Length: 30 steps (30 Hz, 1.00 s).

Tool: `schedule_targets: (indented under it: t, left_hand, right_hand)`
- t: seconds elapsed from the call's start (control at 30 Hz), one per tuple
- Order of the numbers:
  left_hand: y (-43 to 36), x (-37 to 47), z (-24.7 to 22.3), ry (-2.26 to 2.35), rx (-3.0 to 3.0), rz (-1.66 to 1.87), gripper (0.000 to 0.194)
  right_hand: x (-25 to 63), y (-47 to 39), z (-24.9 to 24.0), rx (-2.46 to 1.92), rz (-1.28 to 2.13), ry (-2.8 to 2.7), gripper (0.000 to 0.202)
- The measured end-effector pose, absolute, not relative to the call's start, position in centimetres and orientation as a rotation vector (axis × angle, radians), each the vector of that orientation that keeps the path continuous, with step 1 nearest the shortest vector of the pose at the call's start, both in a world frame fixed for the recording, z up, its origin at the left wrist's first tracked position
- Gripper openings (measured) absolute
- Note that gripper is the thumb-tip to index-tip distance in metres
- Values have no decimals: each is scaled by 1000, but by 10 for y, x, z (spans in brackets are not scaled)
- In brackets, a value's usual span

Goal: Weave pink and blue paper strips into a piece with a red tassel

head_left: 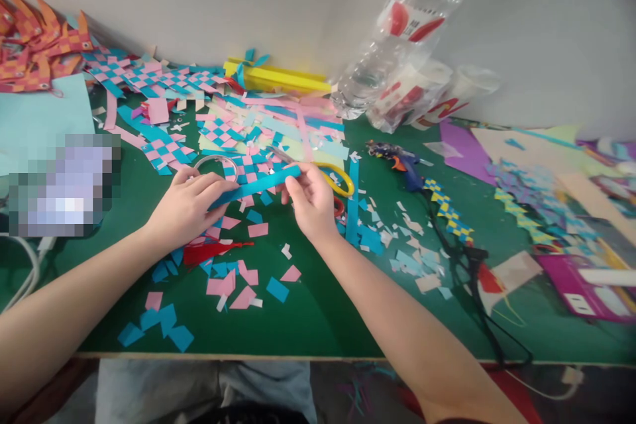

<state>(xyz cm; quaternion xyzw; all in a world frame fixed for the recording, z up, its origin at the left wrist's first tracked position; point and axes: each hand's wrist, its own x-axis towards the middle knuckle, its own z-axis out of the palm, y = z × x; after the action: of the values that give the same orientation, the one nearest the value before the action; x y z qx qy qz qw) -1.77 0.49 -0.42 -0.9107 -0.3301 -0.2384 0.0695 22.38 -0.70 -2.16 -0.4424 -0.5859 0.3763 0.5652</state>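
Note:
A blue paper strip (pixel 263 184) runs between my two hands, above a pile of woven pink and blue paper. My left hand (pixel 191 202) is closed on its left end, palm down. At the right end, the thumb and fingers of my right hand (pixel 312 202) pinch the strip. Just beyond my left hand lies a roll of clear tape (pixel 217 165). Scissors with a yellow handle (pixel 340 179) rest beside my right hand, partly hidden by it. A red tassel (pixel 211 250) is below my left hand.
A phone (pixel 72 185) with a cable lies at the left. Orange woven pieces (pixel 40 46) are piled at the back left. Plastic bottles (pixel 397 33) and cups (pixel 460 93) stand at the back. A glue gun (pixel 410 169) and its black cord occupy the right side, near paper scraps (pixel 417 262).

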Motion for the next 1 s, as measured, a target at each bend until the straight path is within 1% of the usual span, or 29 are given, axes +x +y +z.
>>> schedule_targets:
  t: [0.27, 0.63, 1.0]
  left_hand:
    - [5, -16, -3, -976, -2730, -709, 23]
    - [5, -17, -6, -1072, -2791, -656, 27]
    - [7, -15, -7, -1020, -2800, -661, 27]
  right_hand:
    - [225, -8, -24, -1062, 822, -1415, 15]
    - [227, -9, -24, -1106, 743, -1513, 18]
    - [224, -13, -18, -1123, 625, -1731, 14]
